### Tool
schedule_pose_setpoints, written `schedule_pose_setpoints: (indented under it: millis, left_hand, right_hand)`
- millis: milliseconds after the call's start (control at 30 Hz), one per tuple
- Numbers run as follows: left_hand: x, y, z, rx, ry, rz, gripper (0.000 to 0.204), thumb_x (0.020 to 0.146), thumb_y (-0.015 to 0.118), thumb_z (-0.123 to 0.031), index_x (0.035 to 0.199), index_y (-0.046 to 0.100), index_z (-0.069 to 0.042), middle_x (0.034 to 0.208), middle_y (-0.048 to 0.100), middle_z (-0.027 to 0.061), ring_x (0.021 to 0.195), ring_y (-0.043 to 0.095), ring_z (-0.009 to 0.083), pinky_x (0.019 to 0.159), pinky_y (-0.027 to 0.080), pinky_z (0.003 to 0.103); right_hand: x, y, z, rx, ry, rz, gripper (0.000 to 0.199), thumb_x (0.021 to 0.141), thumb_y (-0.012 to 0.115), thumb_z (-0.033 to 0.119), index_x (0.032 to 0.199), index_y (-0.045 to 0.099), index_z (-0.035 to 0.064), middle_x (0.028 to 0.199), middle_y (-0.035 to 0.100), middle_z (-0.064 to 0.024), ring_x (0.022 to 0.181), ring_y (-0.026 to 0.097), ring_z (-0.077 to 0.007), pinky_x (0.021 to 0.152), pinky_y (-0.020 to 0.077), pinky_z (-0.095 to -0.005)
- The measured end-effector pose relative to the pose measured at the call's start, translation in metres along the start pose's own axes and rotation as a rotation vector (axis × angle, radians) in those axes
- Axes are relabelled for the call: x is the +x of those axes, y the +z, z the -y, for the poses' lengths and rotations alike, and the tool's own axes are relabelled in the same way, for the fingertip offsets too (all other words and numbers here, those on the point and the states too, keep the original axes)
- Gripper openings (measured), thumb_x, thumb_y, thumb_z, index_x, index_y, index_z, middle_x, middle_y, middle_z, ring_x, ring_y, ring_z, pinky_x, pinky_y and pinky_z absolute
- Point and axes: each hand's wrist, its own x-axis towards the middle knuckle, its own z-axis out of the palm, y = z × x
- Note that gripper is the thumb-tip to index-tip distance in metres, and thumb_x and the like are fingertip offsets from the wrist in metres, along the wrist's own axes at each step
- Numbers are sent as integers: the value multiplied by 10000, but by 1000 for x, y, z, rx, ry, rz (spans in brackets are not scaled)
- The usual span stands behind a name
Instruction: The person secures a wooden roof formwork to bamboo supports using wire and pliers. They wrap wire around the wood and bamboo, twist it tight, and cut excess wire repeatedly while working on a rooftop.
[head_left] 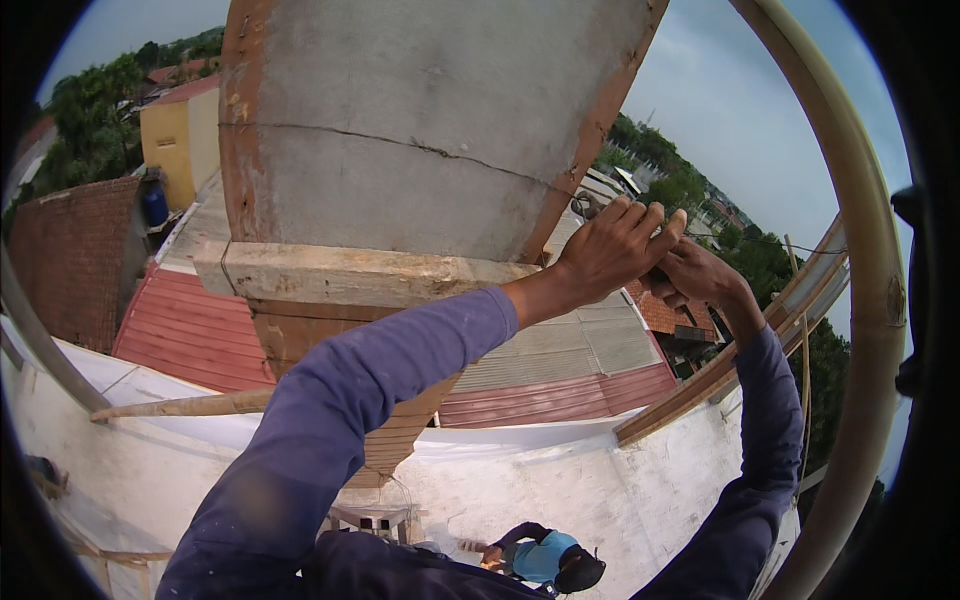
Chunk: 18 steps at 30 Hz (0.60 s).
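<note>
A thin dark wire (pixel 400 142) crosses the face of a large grey panel (pixel 420 80) with rust-brown edges. It runs to my hands and comes out beyond them toward a long timber on the right. At the panel's right edge, my left hand (pixel 612 245) is closed over the wire, its knuckles up. Right beside it and touching it, my right hand (pixel 695 272) has its fingers curled at the same spot. A small dark loop (pixel 583 204) sticks out next to my left hand. What lies inside the fingers is mostly hidden.
A horizontal timber beam (pixel 370 275) sits against the panel. A thick bamboo pole (pixel 880 280) curves down the right, near a long brown timber (pixel 720 375). Far below, a person in a blue shirt (pixel 545 557) is on the pale floor (pixel 540 480). Red roofing (pixel 190 330) lies beyond.
</note>
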Motion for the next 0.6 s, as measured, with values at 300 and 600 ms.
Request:
schedule_pose_setpoints:
  millis: [300,600]
  left_hand:
    - [22,-16,-5,152,-43,332,619,870,740,-313,1387,559,-24,771,661,16,723,630,151,660,451,313]
    - [11,0,-7,91,-16,74,871,855,778,-352,1549,367,-23,993,619,105,934,587,205,844,443,370]
  right_hand:
    - [-23,10,3,-267,-271,-101,276,1044,595,229,1126,693,-15,827,736,-98,716,703,-154,650,559,-311]
    - [-20,8,2,-441,-284,-314,205,982,605,116,1078,713,-30,930,773,-152,842,758,-248,831,582,-394]
